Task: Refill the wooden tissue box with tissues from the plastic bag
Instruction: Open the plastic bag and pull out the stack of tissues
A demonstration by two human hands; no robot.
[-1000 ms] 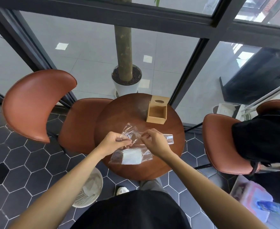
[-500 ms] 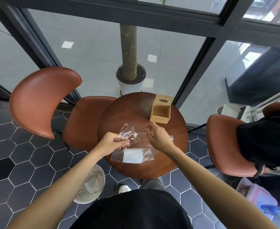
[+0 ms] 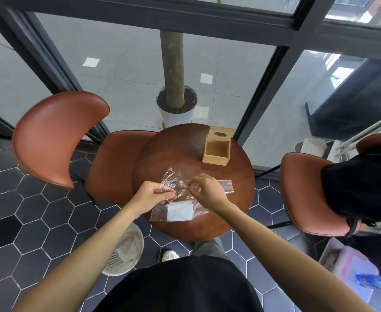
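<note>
Both hands, left (image 3: 150,194) and right (image 3: 207,190), pinch the bag (image 3: 176,208) at the table's (image 3: 167,154) near edge; the box (image 3: 216,150) sits open at its far edge, chairs (image 3: 56,136) flanking.

The right hand (image 3: 207,191) covers the spot where its fingertips meet the crumpled clear plastic bag (image 3: 176,199), so its hold on the film cannot be made out; the left hand (image 3: 151,195) likewise hides its own pinch. The white tissue stack (image 3: 179,212) is veiled by glare on the film, its upper edge under the folds. The open light wooden tissue box (image 3: 216,149), at 1 o'clock on the round brown table (image 3: 173,152), shows a shadowed interior. A clear flat strip (image 3: 224,186) runs behind the right hand. At 5 o'clock a blue bottle (image 3: 376,284) is cut by the frame edge.
</note>
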